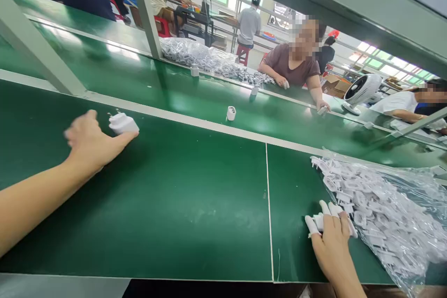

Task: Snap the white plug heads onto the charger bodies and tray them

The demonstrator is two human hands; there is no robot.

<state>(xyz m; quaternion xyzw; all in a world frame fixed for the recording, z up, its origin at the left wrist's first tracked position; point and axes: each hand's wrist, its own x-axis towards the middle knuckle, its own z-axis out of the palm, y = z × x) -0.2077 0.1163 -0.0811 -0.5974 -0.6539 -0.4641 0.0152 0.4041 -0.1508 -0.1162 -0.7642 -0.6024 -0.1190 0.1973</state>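
Note:
My left hand (91, 145) reaches out over the green table (174, 205) and its fingers close round a white plug adapter (123, 123), held just above the surface near the belt's edge. My right hand (331, 237), with white finger cots on its fingertips, rests at the near edge of a clear plastic bag (391, 209) full of white plug parts. Its fingers are curled on a white plug part (319, 222) from that heap.
A green conveyor belt (195, 98) runs beyond the table, carrying single white adapters (231, 112). Across it a person (295, 63) sits with hands on the belt, beside a pile of bagged parts (206, 58) and a white fan (361, 91). Grey frame posts (35, 46) stand at left.

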